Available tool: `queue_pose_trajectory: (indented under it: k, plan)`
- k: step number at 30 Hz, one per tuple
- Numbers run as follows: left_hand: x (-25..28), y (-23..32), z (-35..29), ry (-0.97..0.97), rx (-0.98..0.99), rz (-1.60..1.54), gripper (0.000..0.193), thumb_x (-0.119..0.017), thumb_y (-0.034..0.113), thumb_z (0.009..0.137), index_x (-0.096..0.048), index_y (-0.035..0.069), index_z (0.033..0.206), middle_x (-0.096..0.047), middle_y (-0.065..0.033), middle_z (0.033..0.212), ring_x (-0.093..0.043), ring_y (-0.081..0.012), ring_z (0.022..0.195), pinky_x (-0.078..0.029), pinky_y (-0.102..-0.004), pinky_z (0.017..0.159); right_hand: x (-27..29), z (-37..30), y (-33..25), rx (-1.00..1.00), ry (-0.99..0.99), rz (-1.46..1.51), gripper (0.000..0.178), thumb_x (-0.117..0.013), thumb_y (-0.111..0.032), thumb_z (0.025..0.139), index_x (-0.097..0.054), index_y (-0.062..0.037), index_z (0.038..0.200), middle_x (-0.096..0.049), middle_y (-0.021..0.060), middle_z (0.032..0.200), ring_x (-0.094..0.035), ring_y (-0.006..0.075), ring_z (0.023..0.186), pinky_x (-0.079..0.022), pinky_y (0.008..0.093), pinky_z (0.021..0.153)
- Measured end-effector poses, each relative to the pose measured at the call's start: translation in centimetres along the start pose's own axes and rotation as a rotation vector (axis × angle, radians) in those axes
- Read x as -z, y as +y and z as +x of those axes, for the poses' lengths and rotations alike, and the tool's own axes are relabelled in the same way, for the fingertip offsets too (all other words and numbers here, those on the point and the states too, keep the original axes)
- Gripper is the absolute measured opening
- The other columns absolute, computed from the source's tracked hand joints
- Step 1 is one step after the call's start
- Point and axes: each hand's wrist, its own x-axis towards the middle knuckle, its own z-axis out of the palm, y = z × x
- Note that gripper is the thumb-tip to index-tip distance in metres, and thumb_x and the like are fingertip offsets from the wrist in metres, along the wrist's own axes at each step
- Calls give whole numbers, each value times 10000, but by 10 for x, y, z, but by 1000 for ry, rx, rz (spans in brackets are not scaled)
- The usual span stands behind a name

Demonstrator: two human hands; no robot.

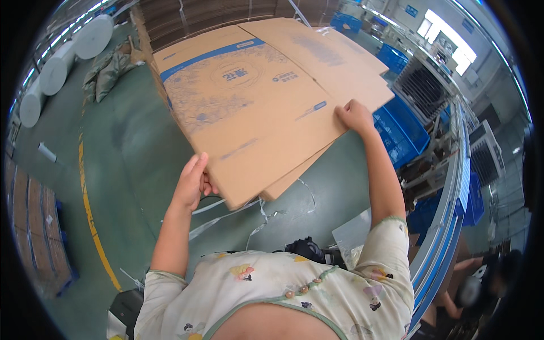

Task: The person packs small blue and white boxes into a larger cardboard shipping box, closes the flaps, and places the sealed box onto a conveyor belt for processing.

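A flattened cardboard box [243,124] with blue printing lies tilted in front of me, on top of other flat cardboard sheets [297,177] whose edges show below it. My right hand [356,116] is closed on its near right edge, fingers curled over the board. At the near left edge, my left hand [194,182] has its thumb against the board and its other fingers bent around the rim. Part of those fingers is hidden by the board.
Brown stacked cardboard [226,14] stands behind the sheets. Loose clear strapping [263,212] lies on the green floor below. Blue crates [402,127] and a metal-railed line [447,226] run along the right, where another person works. White rolls [56,68] and a pallet stack [37,226] are left.
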Motion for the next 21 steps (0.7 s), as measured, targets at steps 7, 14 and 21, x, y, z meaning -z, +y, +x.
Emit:
queue_pose_trajectory:
  k: [7, 14, 21]
  plan:
    - [-69, 101, -7, 205, -580, 40, 294, -447, 165, 820, -497, 2, 1059, -581, -100, 972, -576, -162, 863, -465, -277, 755, 45, -91, -22, 1016, 341, 250, 348, -597, -257, 738, -578, -34, 1005, -590, 186, 982, -559, 328, 917, -431, 389, 794]
    - [-283, 176, 76, -430, -1253, 401, 266, -557, 67, 770, -465, 9, 1013, -559, -124, 923, -550, -195, 877, -437, -259, 693, 163, -45, 37, 758, 843, 648, 267, -626, -159, 795, -580, 17, 991, -620, 36, 843, -557, 139, 745, -446, 257, 700]
    - [-407, 153, 221, -149, -1511, 825, 54, -464, 6, 777, -448, 17, 827, -506, -111, 757, -517, -217, 693, -411, -277, 589, 249, -207, 271, 260, 1414, 729, 360, -561, -234, 819, -512, -17, 1101, -512, 84, 1096, -484, 206, 978, -376, 367, 846]
